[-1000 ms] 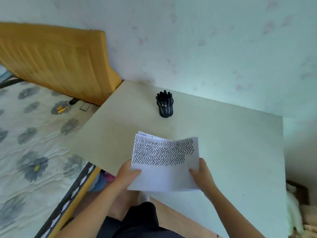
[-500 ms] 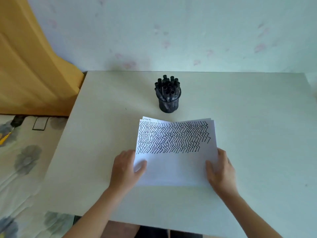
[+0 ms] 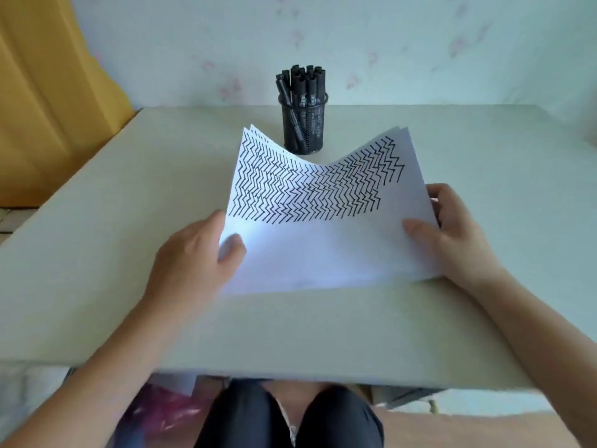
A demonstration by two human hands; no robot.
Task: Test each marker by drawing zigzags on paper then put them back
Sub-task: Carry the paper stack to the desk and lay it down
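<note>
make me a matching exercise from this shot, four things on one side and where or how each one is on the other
Things:
1. markers
2. paper
3. left hand
4. cup

States:
A. grips the paper's left edge
B. black mesh, standing on the table behind the paper
C. sagging in the middle, zigzags on its far half
D. upright, bunched in the cup

Pairs: 1-D, 2-C, 3-A, 4-B
</note>
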